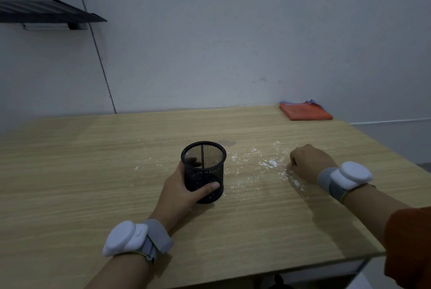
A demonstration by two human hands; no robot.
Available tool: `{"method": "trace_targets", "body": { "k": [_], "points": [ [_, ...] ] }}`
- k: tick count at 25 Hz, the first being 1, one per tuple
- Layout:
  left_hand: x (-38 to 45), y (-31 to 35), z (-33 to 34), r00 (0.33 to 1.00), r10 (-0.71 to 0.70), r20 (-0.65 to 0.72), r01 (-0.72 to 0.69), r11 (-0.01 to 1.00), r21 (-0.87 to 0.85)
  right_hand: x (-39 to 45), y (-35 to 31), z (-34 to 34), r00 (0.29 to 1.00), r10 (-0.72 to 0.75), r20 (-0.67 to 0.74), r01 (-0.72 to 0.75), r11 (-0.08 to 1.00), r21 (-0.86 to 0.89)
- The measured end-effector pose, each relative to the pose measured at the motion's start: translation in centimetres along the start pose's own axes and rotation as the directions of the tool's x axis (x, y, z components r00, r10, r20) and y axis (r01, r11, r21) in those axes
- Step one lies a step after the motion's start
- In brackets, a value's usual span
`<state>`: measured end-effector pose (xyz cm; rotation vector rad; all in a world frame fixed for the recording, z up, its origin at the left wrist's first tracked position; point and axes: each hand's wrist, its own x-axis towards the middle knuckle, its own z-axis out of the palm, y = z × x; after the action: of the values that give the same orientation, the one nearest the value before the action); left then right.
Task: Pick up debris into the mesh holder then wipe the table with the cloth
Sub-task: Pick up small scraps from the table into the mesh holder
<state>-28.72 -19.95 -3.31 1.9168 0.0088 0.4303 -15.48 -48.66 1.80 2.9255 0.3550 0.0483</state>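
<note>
**Gathering crumbs, cup at the ready**

Steadying the black mesh holder (203, 171) on the wooden table (93, 172), a person's left hand (184, 192) wraps around the cup's lower wall, thumb across the front and fingers curled behind. The holder stands upright near the table's middle, its open rim facing up; something dark shows through the mesh inside, too dim to identify. To its right, the right hand (311, 164) rests knuckles-up on the tabletop with its fingers curled under at the edge of the white debris (271, 163); whether they pinch any crumbs cannot be told from this angle.

The work appears to be in its first stage, collecting debris, with much left: white flecks and a small heap lie scattered between the holder and the right hand, with a fainter trail to the cup's left. The next move likely calls for pinching or sweeping the bits together and dropping them over the rim, a fiddly job, since fine powder may slip through the mesh. The folded orange cloth (305, 111) waits untouched at the far right corner, well apart from both hands.
</note>
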Motion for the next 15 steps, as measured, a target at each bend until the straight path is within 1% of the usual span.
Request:
{"method": "trace_targets", "body": {
  "k": [2, 4, 8, 10, 12, 14, 15],
  "points": [
    [0.0, 0.0, 0.0, 1.0, 0.0, -0.003, 0.0, 1.0, 0.002, -0.1, -0.5, 0.2, 1.0, -0.003, -0.028, 0.001, 0.997, -0.072],
    [0.0, 0.0, 0.0, 1.0, 0.002, -0.005, -0.002, 1.0, 0.01, -0.1, -0.7, 0.3, 0.999, -0.002, -0.045, -0.003, 0.995, -0.103],
    [0.0, 0.0, 0.0, 1.0, 0.008, -0.005, -0.008, 1.0, 0.021, 0.3, -0.8, 0.1, 0.997, 0.006, -0.075, -0.007, 1.0, -0.019],
    [0.0, 0.1, -0.1, 1.0, 0.009, -0.001, -0.009, 1.0, 0.021, 0.2, -1.4, -0.1, 0.994, -0.025, -0.103, 0.032, 0.997, 0.068],
    [0.0, 0.2, -0.1, 1.0, 0.009, 0.006, -0.009, 1.0, 0.018, 0.1, -2.4, -0.8, 0.987, -0.035, -0.159, 0.072, 0.97, 0.233],
    [-0.1, 0.4, -0.1, 1.0, 0.009, 0.004, -0.009, 1.0, 0.019, -0.1, -3.6, -2.2, 0.968, -0.029, -0.25, 0.135, 0.897, 0.42],
    [-0.1, 0.4, -0.1, 1.0, 0.009, 0.001, -0.009, 1.0, 0.019, -0.3, -4.4, -3.3, 0.959, -0.021, -0.284, 0.17, 0.841, 0.513]
  ]
}}
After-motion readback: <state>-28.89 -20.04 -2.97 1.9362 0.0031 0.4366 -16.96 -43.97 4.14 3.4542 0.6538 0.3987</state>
